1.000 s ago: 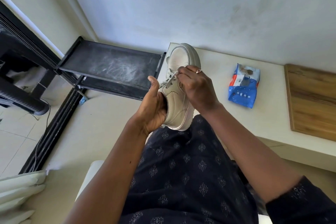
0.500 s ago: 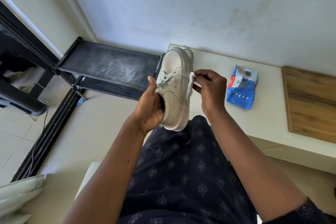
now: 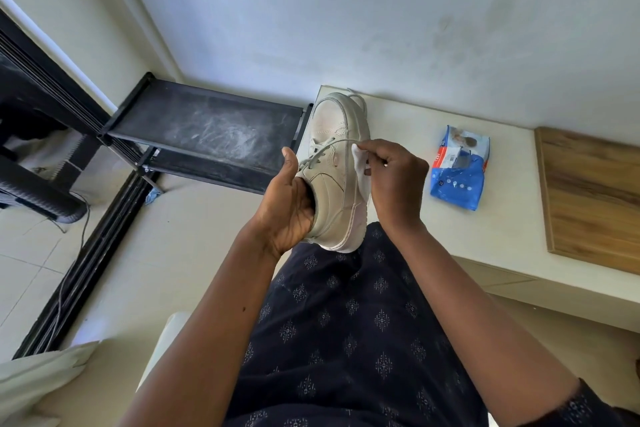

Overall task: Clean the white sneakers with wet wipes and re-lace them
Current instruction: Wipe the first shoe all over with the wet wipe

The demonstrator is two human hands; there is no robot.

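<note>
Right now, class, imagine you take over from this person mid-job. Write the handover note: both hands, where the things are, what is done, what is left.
Left hand: fingers inside the sneaker, holding it up over the lap, toe pointing away.
Right hand: pinches the lace, drawn taut sideways, with a white wipe held against the sneaker's side.
Wipes pack: lies on the table, to the right of the sneaker.
Done: a wipe is out and the lace sits in the eyelets.
Left: the upper looks dingy, so wipe it, then finish the lacing. The second sneaker cannot be judged from here.
</note>
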